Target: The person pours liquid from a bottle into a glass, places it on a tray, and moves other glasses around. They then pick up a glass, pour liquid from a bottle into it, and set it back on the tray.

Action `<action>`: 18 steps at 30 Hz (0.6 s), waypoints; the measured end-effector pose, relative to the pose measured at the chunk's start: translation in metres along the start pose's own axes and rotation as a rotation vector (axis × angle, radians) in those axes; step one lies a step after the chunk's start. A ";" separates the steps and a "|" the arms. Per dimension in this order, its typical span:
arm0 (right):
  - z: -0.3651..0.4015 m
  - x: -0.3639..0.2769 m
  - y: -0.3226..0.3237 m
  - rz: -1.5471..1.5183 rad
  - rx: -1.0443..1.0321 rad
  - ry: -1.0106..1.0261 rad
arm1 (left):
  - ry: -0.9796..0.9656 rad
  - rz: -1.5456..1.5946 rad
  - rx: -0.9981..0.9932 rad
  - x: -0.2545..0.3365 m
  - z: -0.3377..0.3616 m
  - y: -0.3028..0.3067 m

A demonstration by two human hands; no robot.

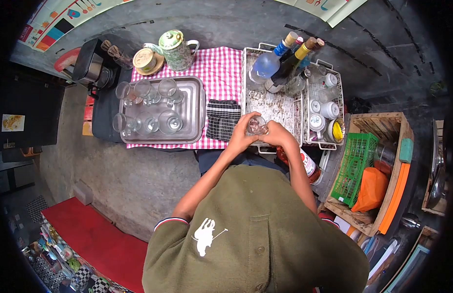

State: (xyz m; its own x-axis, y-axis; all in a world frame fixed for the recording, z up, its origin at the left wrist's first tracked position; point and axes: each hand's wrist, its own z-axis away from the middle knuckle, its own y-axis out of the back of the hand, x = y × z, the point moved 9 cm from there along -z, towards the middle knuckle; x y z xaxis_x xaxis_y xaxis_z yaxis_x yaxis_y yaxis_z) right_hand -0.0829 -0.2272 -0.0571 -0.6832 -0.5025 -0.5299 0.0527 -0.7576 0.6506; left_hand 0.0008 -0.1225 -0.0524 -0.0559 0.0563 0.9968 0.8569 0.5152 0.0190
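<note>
Over the near left part of the white wire rack (270, 105), I'm holding a clear glass (257, 126) between both hands. Left hand (241, 136): reaching up from the lower left, forearm slanting inward, fingers curving around the far left side of the glass, thumb side facing it. Grip is closing around the glass. Right hand (279, 135): coming in from the lower right, forearm angling up and left, wrist bending inward, fingertips pressing the glass's right side. That grip is also closing on the glass. Both arms are bending toward the middle, in front of the green shirt (236, 215).

Glass is turning a round end toward my camera, long axis running roughly along my line of sight; I can't tell mouth from base, fingers are covering its sides.

Just left of the left hand, a dark checked cloth (222, 119) is lying folded. Farther left, a metal tray (197, 112) is holding two rows of glasses (170, 122). Bottles (268, 66) are standing in the rack's far part, beyond both hands.
</note>
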 end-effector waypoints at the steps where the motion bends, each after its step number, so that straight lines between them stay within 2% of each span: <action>1: 0.000 -0.001 0.000 -0.007 -0.006 0.002 | -0.003 0.004 0.002 -0.001 0.000 0.000; 4: -0.001 -0.002 0.001 0.034 0.058 0.064 | -0.008 0.011 0.005 -0.003 0.000 -0.001; 7: -0.002 0.001 -0.001 0.019 0.003 0.013 | -0.010 -0.004 0.002 -0.002 0.000 -0.001; 13: 0.000 -0.002 0.002 0.046 0.060 0.062 | -0.007 -0.010 0.011 -0.003 0.000 -0.001; 18: 0.001 0.000 0.003 0.008 0.011 0.016 | 0.010 -0.014 -0.005 -0.005 -0.001 -0.003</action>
State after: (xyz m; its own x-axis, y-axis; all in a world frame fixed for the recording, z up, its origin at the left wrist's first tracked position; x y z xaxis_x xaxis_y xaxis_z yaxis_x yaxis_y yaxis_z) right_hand -0.0833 -0.2291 -0.0549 -0.6713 -0.5150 -0.5330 0.0503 -0.7492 0.6605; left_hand -0.0008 -0.1252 -0.0577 -0.0625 0.0405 0.9972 0.8586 0.5116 0.0331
